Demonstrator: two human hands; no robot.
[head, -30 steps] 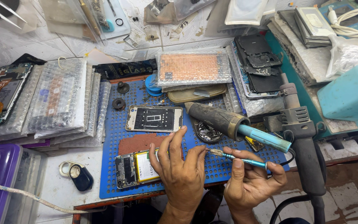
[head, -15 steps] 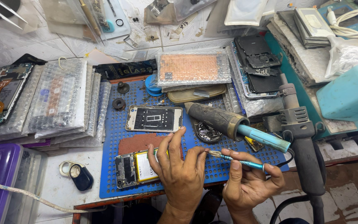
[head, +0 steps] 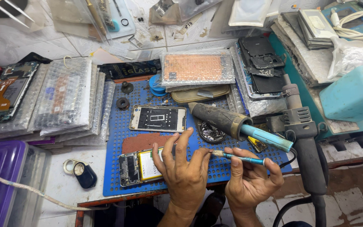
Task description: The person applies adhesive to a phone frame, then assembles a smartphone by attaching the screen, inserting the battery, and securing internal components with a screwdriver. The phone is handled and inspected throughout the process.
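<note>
Head view: little has changed in the last second. The left hand (head: pixel 185 174) stays pressed flat, fingers spread, on the opened phone (head: pixel 141 167) at the near edge of the blue mat (head: pixel 118 138). The right hand (head: pixel 253 178) keeps its fingers closed around the thin screwdriver (head: pixel 240 158), tip by the left thumb, so the work holds steady.

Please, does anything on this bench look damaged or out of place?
The soldering iron lies loose across the blue mat, its handle scorched and grimy. The opened phone under the left hand has its back off. Nothing looks spilled.
</note>
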